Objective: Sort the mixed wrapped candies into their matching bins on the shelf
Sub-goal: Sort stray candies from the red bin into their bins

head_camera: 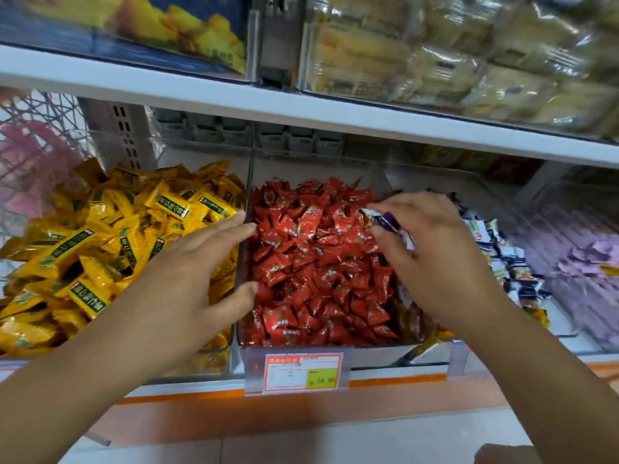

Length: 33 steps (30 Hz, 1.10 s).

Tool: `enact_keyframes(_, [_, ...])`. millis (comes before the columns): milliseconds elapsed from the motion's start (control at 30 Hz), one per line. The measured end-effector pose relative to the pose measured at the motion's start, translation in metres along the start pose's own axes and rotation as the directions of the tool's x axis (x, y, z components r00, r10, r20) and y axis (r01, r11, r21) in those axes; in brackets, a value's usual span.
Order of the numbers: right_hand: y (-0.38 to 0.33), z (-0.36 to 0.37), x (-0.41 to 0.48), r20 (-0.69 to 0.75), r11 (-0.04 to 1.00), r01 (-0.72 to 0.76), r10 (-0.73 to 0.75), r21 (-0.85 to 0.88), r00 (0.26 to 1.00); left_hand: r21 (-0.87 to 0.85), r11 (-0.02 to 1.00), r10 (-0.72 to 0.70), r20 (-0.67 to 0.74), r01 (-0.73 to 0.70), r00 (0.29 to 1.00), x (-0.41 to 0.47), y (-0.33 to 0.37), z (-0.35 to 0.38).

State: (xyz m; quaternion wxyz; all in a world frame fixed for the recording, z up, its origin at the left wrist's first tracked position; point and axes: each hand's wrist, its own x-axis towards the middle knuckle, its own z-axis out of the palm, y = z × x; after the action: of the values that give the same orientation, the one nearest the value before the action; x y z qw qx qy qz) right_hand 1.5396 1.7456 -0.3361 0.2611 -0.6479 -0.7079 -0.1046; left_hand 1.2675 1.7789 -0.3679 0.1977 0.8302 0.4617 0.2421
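Note:
Three clear bins sit side by side on the shelf. The left bin holds yellow wrapped candies (100,249), the middle bin red wrapped candies (315,262), and the right bin blue-and-white wrapped candies (509,262). My left hand (187,279) reaches flat, fingers straight, over the divider between the yellow and red bins, holding nothing. Above the right side of the red bin, my right hand (435,256) pinches a purple-and-white wrapped candy (385,221) between thumb and fingers.
A price tag holder (298,371) hangs on the shelf's front edge below the red bin. Purple candies (576,262) fill a bin at far right. The upper shelf (301,108) carries packaged snacks overhead. A pink item in wire mesh sits at far left.

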Motion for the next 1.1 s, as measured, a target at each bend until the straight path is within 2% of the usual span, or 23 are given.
enact_keyframes(100, [0.038, -0.007, -0.005, -0.099, 0.976, -0.202, 0.194, -0.082, 0.976, 0.028, 1.000, 0.000, -0.016, 0.001, 1.000, 0.001, 0.001, 0.002])
enact_keyframes(267, [0.068, -0.013, -0.007, 0.019, 0.870, -0.470, 0.478, -0.149, 0.878, 0.040, 0.999, -0.007, -0.051, 0.009, 0.999, -0.001, 0.003, 0.004])
enact_keyframes(333, [0.060, -0.018, -0.007, -0.010, 0.878, -0.465, 0.467, -0.112, 0.884, 0.041, 0.999, -0.011, -0.053, 0.013, 0.999, -0.001, 0.004, 0.003])
enact_keyframes(433, [0.020, -0.025, -0.006, -0.054, 0.961, -0.276, 0.277, 0.029, 0.959, 0.037, 0.999, -0.016, -0.027, 0.017, 0.999, -0.002, 0.006, 0.001])
enact_keyframes(500, [-0.009, -0.022, -0.007, 0.139, 0.984, -0.140, 0.123, 0.112, 0.983, 0.037, 0.999, -0.029, -0.016, 0.029, 0.999, -0.003, 0.006, -0.001])
enact_keyframes(533, [-0.019, -0.015, -0.007, 0.295, 0.989, -0.109, 0.077, 0.096, 0.952, 0.038, 0.999, -0.035, -0.010, 0.035, 0.999, -0.003, 0.006, -0.001])
enact_keyframes(567, [-0.026, -0.006, -0.007, 0.461, 0.994, -0.102, 0.076, 0.030, 0.884, 0.038, 0.999, -0.036, -0.004, 0.036, 0.999, -0.003, 0.006, -0.002])
enact_keyframes(633, [-0.034, 0.020, -0.005, 0.688, 0.976, -0.136, 0.218, -0.172, 0.692, 0.033, 0.999, -0.036, 0.008, 0.035, 0.999, -0.002, 0.005, -0.002])
enact_keyframes(667, [-0.037, 0.033, -0.004, 0.728, 0.961, -0.150, 0.274, -0.232, 0.628, 0.029, 0.999, -0.031, 0.008, 0.031, 0.999, -0.002, 0.003, -0.002])
enact_keyframes(700, [-0.040, 0.044, -0.004, 0.746, 0.957, -0.156, 0.288, -0.244, 0.600, 0.025, 0.999, -0.023, 0.004, 0.023, 1.000, -0.002, 0.003, -0.002])
enact_keyframes(833, [-0.047, 0.044, 0.008, 0.808, 0.977, -0.198, 0.183, -0.084, 0.560, 0.026, 0.999, -0.033, 0.040, 0.031, 0.999, -0.002, 0.004, -0.003])
enact_keyframes(900, [-0.048, 0.021, 0.020, 0.808, 0.976, -0.219, 0.132, -0.004, 0.574, 0.030, 0.999, -0.025, 0.047, 0.024, 0.999, -0.001, 0.004, -0.004])
enact_keyframes(1033, [-0.049, 0.016, 0.048, 0.603, 0.974, -0.225, 0.194, -0.025, 0.774, 0.021, 1.000, -0.016, 0.047, 0.015, 0.999, -0.001, 0.005, -0.005])
enact_keyframes(1100, [-0.049, 0.043, 0.059, 0.494, 0.970, -0.235, 0.232, -0.056, 0.838, 0.018, 1.000, -0.020, 0.039, 0.019, 0.999, -0.002, 0.004, -0.005])
